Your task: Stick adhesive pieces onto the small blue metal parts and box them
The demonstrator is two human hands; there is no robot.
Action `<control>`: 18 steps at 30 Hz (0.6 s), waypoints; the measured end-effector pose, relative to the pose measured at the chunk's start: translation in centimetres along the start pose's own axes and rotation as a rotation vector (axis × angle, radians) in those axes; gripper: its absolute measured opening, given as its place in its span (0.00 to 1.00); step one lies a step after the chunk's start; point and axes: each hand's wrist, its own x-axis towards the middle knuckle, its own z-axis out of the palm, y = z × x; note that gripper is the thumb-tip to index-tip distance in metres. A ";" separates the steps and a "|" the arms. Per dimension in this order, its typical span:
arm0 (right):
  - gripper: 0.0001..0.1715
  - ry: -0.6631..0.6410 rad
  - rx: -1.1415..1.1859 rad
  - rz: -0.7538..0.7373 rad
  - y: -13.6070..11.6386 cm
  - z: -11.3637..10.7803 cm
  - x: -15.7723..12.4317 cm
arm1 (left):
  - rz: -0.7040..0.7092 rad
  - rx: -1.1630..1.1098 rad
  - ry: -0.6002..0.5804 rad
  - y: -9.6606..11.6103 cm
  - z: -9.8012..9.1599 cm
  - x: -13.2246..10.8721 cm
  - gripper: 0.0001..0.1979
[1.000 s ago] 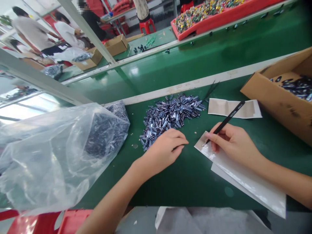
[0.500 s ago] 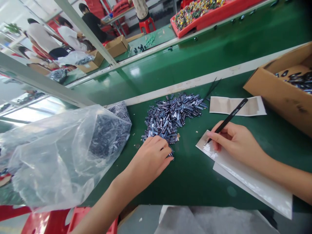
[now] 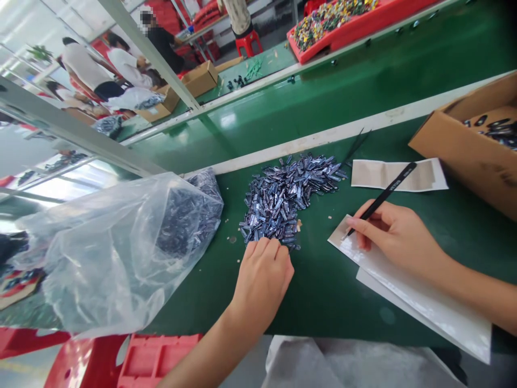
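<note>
The black tweezers (image 3: 385, 193) are held in the right hand (image 3: 399, 242) in a narrow pinch, and their tip is kept at the shiny white sheet (image 3: 407, 285). The left hand (image 3: 262, 285) is laid on the green bench (image 3: 323, 307) just below the pile, with its fingers bent; whether anything is held in it cannot be told. The pile (image 3: 291, 199) is made of many small, flat, shiny blue-grey metal bits, in a long curved heap. More bits are seen through the thin, clear plastic bag (image 3: 105, 258) and in the brown cardboard box (image 3: 464, 145). A tan paper strip (image 3: 398, 175) is laid just beside the pile, with a second pair of tweezers (image 3: 355, 146) past its end.
</note>
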 end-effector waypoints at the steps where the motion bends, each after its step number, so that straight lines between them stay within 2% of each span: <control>1: 0.14 0.000 0.007 -0.005 0.0 0.0 0.0 | -0.008 -0.012 -0.002 0.0 0.0 0.2 0.09; 9: 0.12 0.044 0.039 0.016 -0.1 0.0 0.0 | -0.062 -0.515 0.061 -0.5 0.4 1.6 0.07; 14: 0.12 0.026 0.043 0.002 0.0 0.0 0.0 | -0.123 -0.420 0.137 -0.3 0.5 2.0 0.03; 18: 0.12 0.026 0.053 -0.002 0.0 0.0 0.0 | -0.125 -0.373 0.102 -0.2 0.5 2.0 0.02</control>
